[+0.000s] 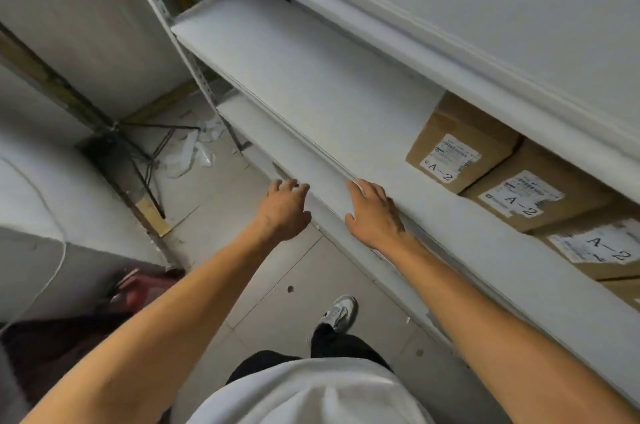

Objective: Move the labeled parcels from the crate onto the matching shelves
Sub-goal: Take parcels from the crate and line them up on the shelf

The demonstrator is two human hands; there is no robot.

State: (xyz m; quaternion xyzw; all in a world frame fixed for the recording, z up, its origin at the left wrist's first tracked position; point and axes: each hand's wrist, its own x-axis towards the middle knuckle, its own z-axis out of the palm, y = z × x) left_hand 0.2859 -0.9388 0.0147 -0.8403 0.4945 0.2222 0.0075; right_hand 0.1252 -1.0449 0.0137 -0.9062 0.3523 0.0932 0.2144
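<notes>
Both hands, left hand (285, 208) and right hand (374, 212), are loose-fingered and hold nothing, while the A-2 parcels (450, 149) sit right of the fingers on the shelf (311, 84): stiff cardboard, probably light, best gripped at opposite sides.

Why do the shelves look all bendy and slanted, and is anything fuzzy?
Head view: the wide-angle lens tilts and curves the shelf edge; both hands, left hand and right hand, look slightly soft; the A-2 labels are readable, their small print blurred; lighting is dim and even.
</notes>
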